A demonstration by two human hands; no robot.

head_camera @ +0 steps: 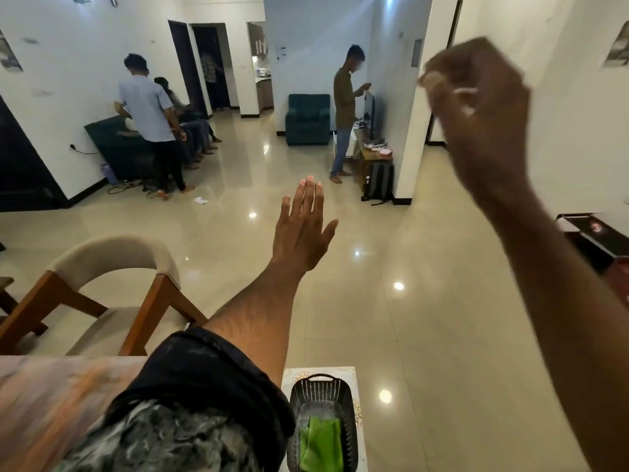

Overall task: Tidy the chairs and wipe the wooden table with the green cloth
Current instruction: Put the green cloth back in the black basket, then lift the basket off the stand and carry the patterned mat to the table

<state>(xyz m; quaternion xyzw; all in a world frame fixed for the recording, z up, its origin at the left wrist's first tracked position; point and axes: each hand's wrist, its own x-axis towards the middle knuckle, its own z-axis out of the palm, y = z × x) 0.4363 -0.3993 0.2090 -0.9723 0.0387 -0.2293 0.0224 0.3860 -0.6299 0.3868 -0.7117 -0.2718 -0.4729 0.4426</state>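
The green cloth lies crumpled inside a dark plastic basket on a small white stand at the bottom centre. A blurred corner of the wooden table fills the lower left. Behind it stands a chair with a cream curved back and brown wooden legs. My left hand stretches forward over the floor, fingers straight and together, holding nothing. My right hand is raised high at the upper right, blurred, fingers curled into a loose fist with nothing visible in it.
Glossy beige tiles spread ahead. Several people stand or sit near a dark sofa at the left wall; one person stands by a green armchair. A backpack leans at a wall corner. A dark low table sits at right.
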